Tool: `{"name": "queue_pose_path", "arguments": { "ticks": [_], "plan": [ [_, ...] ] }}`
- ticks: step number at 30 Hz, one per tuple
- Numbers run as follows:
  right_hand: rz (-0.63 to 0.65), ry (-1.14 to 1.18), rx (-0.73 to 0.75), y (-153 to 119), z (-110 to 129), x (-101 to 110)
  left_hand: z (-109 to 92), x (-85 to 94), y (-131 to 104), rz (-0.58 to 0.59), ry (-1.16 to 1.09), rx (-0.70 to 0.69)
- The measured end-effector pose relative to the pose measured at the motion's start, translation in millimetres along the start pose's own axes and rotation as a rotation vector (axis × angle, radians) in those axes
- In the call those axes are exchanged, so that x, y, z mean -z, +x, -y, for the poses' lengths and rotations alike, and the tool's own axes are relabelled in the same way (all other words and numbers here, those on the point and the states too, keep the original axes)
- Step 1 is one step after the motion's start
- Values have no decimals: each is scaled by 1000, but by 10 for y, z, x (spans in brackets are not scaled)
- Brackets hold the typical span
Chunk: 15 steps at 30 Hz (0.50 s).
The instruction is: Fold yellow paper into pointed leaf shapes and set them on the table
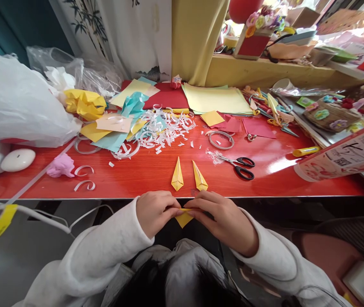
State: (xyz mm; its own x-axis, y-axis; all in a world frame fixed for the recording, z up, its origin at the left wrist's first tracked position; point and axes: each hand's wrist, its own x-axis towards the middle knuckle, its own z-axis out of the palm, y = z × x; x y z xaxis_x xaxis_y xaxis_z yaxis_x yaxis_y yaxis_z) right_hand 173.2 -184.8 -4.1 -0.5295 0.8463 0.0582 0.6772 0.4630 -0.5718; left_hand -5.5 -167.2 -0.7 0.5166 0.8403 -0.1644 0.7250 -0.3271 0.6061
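Observation:
A small folded piece of yellow paper (184,218) hangs between my hands, just off the front edge of the red table (140,177). Its lower corner points down toward my lap. My left hand (158,211) pinches its left end between thumb and fingers. At the other end, my right hand (222,219) pinches it the same way. Just beyond my fingers lie two narrow pointed yellow paper pieces, one on the left (177,175) and one on the right (199,175). Black-handled scissors (241,165) rest farther right.
Curled white paper scraps (165,128) are heaped mid-table beside crumpled yellow paper (85,104). Pale yellow sheets (216,99) lie at the back, with a roll of tape (221,140) nearer. A white plastic bag (18,102) fills the left; a labelled cylinder (345,151) leans in at right.

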Motion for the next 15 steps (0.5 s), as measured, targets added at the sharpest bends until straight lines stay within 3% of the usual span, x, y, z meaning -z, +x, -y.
{"name": "queue_pose_path", "arguments": {
  "ticks": [15],
  "plan": [
    [-51, -113, 58, 26, -13, -17, 20, -42, 15, -118, 18, -69]
  ]
}}
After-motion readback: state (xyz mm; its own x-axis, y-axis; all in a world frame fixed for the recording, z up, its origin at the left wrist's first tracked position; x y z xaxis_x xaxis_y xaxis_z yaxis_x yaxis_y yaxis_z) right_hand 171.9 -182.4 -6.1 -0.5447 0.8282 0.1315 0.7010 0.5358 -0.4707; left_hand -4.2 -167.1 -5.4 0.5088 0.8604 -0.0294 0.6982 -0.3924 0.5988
